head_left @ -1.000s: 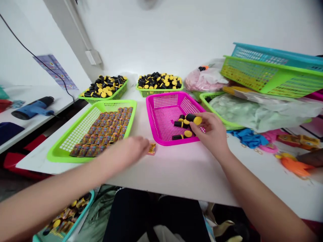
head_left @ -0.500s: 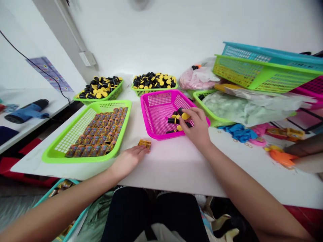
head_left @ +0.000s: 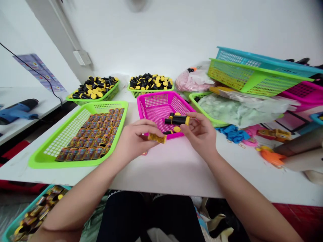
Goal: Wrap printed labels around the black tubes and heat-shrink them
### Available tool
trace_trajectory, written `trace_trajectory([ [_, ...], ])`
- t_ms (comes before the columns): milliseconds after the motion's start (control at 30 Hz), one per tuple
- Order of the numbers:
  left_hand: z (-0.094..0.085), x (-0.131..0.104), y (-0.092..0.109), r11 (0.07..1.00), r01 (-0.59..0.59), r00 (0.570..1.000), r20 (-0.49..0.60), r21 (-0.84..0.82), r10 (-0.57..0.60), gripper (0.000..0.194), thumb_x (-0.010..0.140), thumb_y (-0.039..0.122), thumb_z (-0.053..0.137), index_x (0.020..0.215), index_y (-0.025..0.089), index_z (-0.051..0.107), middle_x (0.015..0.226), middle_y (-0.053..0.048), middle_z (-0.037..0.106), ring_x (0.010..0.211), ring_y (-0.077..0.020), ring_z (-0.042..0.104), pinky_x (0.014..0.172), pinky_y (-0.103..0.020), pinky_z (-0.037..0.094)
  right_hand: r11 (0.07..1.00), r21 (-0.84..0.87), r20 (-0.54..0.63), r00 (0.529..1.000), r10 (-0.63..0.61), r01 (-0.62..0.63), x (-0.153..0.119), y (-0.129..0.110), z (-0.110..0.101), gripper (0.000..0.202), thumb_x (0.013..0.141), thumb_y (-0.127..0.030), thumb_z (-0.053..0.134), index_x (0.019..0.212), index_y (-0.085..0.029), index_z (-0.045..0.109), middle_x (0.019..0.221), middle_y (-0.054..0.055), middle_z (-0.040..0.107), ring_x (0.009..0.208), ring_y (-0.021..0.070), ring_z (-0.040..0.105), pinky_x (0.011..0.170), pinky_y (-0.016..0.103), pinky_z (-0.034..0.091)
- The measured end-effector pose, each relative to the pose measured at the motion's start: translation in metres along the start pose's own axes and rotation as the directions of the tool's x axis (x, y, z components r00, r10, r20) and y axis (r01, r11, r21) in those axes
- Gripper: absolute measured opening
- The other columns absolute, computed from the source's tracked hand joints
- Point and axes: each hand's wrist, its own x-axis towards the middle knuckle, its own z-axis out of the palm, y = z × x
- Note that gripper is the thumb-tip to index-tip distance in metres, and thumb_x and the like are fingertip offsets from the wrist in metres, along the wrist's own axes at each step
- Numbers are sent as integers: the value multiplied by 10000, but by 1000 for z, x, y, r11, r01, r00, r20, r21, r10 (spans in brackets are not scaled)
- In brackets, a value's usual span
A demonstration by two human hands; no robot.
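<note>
Blue tool [head_left: 19, 111], perhaps heat gun, on side table [head_left: 47, 101]; blue basket [head_left: 252, 59] stacked on green basket [head_left: 254, 80]

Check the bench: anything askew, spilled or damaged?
Mildly odd: crumpled blue pieces and a bright orange piece lie loose on the white table, at the picture's right, not contained in anything. Nothing looks clearly damaged.

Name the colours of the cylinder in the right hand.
The cylinder is black with a yellow end, clearest in the head view.
</note>
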Motion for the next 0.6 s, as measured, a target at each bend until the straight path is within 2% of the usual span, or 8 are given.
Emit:
trace_trajectory([
  [67, 15, 5, -17, 995, 51, 997, -50, -83, -55, 123, 761, 271, 760, 836, 175, 770, 806, -38, 739, 694, -128, 685, 570, -174, 545, 999, 24, 25, 999, 29, -29, -1, -1, 0, 353, 803, -398, 715, 1090, -272, 552, 890, 20, 644, 759, 163, 653, 655, 325, 573],
  [133, 27, 2, -34, 991, 98, 990, -93, -93, -107, 181, 808, 332, 725, 888, 177, 772, 793, -36, 755, 663, -134, 693, 606, -203, 565, 998, 37, 46, 998, 51, -53, -1, 1, -1, 339, 815, -418, 705, 1084, -270, 561, 867, 14, 665, 707, 151, 653, 631, 312, 568],
  [233, 34, -10, -46, 997, 70, 995, -65, -38, -73, 221, 872, 341, 652, 987, 188, 763, 841, -32, 765, 675, -136, 707, 658, -222, 579, 993, 80, 86, 993, 76, -82, -2, 4, -4, 307, 843, -448, 676, 1080, -270, 592, 844, 6, 686, 622, 137, 642, 597, 307, 559],
  [400, 26, -19, -44, 1000, 3, 999, 33, 6, -3, 235, 936, 257, 558, 1059, 177, 741, 786, -12, 752, 708, -116, 709, 697, -189, 556, 980, 174, 209, 976, 61, -99, -9, 0, -4, 260, 882, -400, 654, 1112, -280, 631, 725, -23, 656, 580, 136, 642, 538, 288, 544],
  [500, 25, -18, -43, 999, -23, 998, 61, -33, 25, 276, 949, 228, 530, 1158, 170, 701, 734, 2, 733, 688, -102, 697, 704, -182, 548, 980, 178, 232, 972, 41, -84, -12, -4, -1, 256, 870, -388, 674, 1095, -272, 639, 771, -10, 688, 573, 131, 656, 519, 277, 558],
  [600, 28, -18, -43, 998, -49, 997, 55, -47, 52, 274, 954, 241, 524, 1158, 200, 702, 770, 2, 735, 654, -93, 679, 699, -190, 551, 981, 166, 226, 972, 58, -97, -13, -6, 3, 272, 863, -398, 679, 1093, -259, 638, 793, 3, 707, 595, 148, 681, 524, 293, 591],
])
